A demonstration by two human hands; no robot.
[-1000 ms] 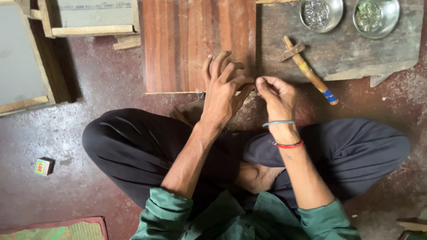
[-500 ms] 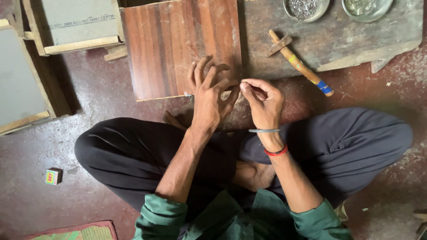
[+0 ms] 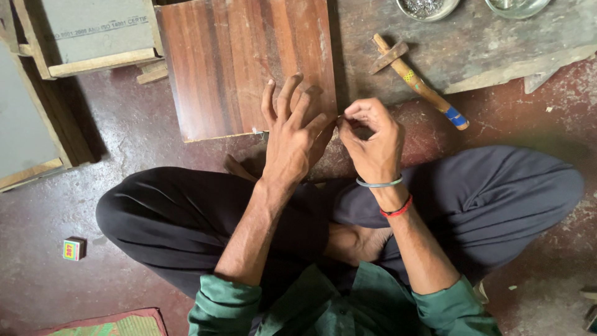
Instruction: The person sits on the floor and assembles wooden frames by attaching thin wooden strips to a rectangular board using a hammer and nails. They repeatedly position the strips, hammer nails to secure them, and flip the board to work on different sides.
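Note:
I sit cross-legged on the floor in front of a reddish-brown laminated board. My left hand lies flat on the board's near right corner, fingers spread, holding nothing. My right hand is just right of that corner. Its thumb and forefinger are pinched on a small thin piece at the board's edge, too small to make out, and they touch my left thumb. A wooden-handled hammer with a blue band lies on the grey slab, a hand's width beyond my right hand.
Two metal bowls, one and the other, stand on the slab's far edge. Wooden frames with grey panels lie at the far left. A small matchbox sits on the floor by my left knee. A woven mat shows at the bottom.
My right hand has closed in on the board's corner until its pinched fingers meet my left thumb. My left hand stays on the board.

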